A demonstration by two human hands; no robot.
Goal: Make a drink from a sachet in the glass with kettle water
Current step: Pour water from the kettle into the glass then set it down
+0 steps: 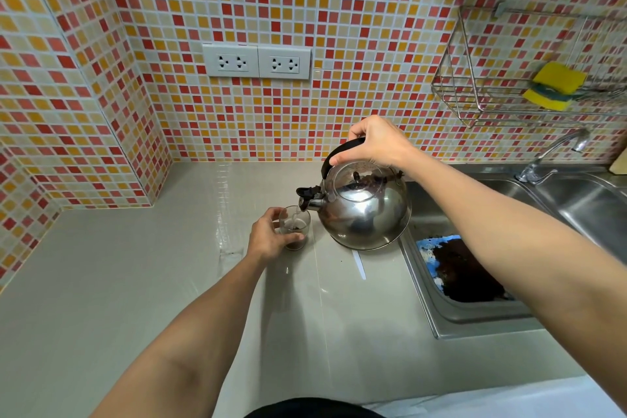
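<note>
A small clear glass (298, 227) stands on the grey counter with dark brown liquid in its lower part. My left hand (268, 237) wraps around its left side. A shiny steel kettle (364, 210) is tilted to the left just right of the glass. My right hand (375, 142) grips its black handle from above. The black spout cap is flipped up, and a thin stream of water runs from the spout into the glass. No sachet is visible.
A steel sink (475, 316) lies to the right, with a blue tray of dark grounds (464, 271) in it and a tap (556, 153) behind. A wire rack (481, 92) holds a yellow sponge (553, 85). Two wall sockets (257, 62) sit above the counter (135, 265). A white strip (359, 264) lies below the kettle.
</note>
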